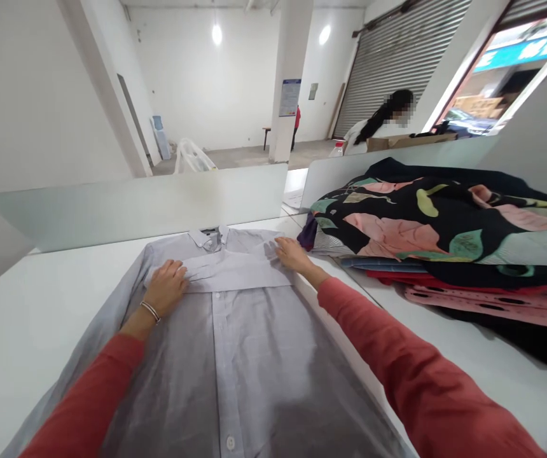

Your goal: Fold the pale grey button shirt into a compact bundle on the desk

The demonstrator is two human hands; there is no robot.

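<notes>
Head view looks down on a white table [30, 318] and a pale grey button shirt [249, 362] lying flat, front up, straight ahead, its collar [209, 238] at 12 o'clock near a frosted partition [130, 207]. A folded band of the shirt's cloth [235, 270] runs across the chest just below the collar.

Left hand [168, 289] lies open and flat on the band's left end, with a thin bangle [150, 312] on the wrist. Right hand [295, 254] is also open, its fingers [280, 245] resting on the band's right end. Neither hand grips anything, and they sit wide apart with the band between them. Red sleeves [397, 356] cover both forearms.

At 2 to 3 o'clock, a pile of clothes [445, 242] lies just beside the right hand, a black floral garment on top of blue, red and pink layers. Beyond the partition at 1 o'clock, a co-worker [378, 130] stands near a cardboard box [411, 142] and a plastic bottle [336, 150], below a roller shutter [397, 63]. A water dispenser [160, 137] stands against the far wall at 11 o'clock.
</notes>
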